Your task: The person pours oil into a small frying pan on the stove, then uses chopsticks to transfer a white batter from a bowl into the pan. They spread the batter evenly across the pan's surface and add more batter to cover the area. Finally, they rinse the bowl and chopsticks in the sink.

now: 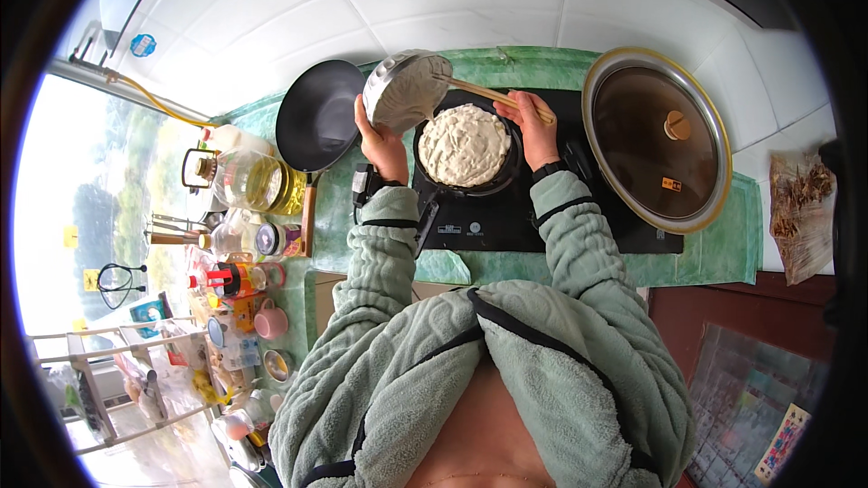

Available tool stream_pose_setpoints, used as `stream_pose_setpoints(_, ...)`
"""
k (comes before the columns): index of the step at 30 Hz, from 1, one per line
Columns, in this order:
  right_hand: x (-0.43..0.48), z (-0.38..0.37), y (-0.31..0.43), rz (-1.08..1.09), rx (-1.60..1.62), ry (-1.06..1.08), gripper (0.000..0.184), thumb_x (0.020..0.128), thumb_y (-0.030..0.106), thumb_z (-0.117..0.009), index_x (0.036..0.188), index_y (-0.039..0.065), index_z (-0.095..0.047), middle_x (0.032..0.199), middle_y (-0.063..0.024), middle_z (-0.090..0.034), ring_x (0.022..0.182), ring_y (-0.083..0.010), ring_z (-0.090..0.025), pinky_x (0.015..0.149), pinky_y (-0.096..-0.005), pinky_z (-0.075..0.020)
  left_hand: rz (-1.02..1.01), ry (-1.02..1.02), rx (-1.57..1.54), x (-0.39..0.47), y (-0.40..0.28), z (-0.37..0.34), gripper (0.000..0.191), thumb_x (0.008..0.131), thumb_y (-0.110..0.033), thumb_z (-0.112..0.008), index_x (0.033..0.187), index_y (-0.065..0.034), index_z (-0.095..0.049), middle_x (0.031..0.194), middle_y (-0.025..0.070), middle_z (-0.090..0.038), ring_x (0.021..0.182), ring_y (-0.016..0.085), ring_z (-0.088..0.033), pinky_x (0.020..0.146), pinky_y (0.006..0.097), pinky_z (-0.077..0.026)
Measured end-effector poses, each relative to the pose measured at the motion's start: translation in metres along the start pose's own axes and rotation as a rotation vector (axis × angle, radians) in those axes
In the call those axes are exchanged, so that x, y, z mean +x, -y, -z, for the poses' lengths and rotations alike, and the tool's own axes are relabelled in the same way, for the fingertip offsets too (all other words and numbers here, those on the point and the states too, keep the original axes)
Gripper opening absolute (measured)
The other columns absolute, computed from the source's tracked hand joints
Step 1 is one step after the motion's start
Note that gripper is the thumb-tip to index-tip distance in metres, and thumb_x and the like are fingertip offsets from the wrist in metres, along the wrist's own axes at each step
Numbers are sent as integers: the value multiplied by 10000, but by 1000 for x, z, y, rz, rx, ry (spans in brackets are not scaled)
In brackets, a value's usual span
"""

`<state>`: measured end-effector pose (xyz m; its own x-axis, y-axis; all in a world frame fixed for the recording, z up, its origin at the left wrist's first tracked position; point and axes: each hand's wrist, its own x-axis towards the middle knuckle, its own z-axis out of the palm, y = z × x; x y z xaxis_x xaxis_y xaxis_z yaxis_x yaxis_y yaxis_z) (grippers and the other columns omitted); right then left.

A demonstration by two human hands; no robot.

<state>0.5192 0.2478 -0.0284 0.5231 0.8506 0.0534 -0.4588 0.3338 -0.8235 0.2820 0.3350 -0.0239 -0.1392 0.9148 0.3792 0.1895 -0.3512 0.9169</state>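
Note:
My left hand [382,149] grips a metal bowl [407,91] by its side and holds it tipped to the right. White batter coats the inside of the bowl. In my right hand [532,125] is a pair of wooden chopsticks [491,91], their tips reaching into the bowl's mouth. Below and to the right of the bowl, a thick, lumpy round of pale batter [464,146] fills most of a small dark pan [468,190]. The pan sits on the left part of a black cooktop [498,234].
An empty black wok [320,115] stands left of the bowl. A large lidded pot [637,169] covers the cooktop's right side. Along the window stand an oil jug [261,179], several bottles and jars, and a pink mug [271,318]. The green counter [332,237] surrounds the cooktop.

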Motion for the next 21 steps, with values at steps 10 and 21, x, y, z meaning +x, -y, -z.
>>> stream_pose_setpoints(10, -19, 23, -35, -201, 123, -10, 237, 962, 261, -626, 1014, 30, -611, 1006, -86, -663, 916, -268, -703, 863, -393, -579, 21, -74, -239, -5, -10, -25, 673, 882, 132, -379, 1468, -198, -380, 1212, 110, -578, 1014, 198, -599, 755, 322, -558)
stream_pose_setpoints(21, -1, 5, 1, -53, 62, 55, 247, 959, 242, -635, 976, -5, -622, 961, -86, -662, 874, -262, -704, 805, -364, -586, -113, -77, -23, -2, 9, -25, 616, 894, 131, -430, 1452, -127, -401, 1120, 167, -643, 1005, 225, -624, 847, 330, -499)
